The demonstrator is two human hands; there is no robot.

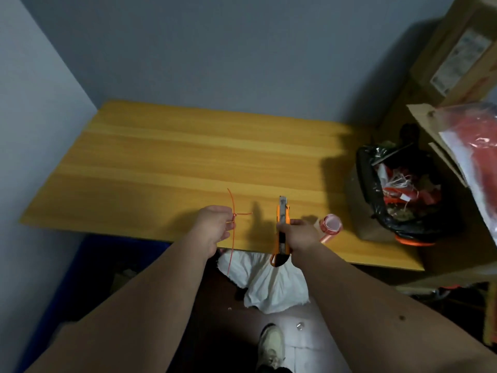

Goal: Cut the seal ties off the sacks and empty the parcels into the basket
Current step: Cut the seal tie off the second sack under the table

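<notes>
Below the fingers, on the dark floor, a white sack (271,286) lies crumpled against the desk's near edge, its mouth slack and frayed, with a pale shoe (271,345) nearer still. Between the left hand's (215,230) fingers (228,224) an orange seal tie (232,224) is pinched at its small knot: a thin plastic strand curving up over the desk (161,162) and trailing down past its edge toward the sack. Just right of it, the right hand (298,235) wraps its fingers round an orange utility knife (281,232), grey blade out and pointing away. Beside those fingers, to the right, a pinkish tape roll (330,226) rests on the desk. Farther right, a bin lined with a black bag (398,195) holds red and white scraps. Beyond it, a cardboard box (454,49) carries a white label (457,60), its print too blurred to read.
</notes>
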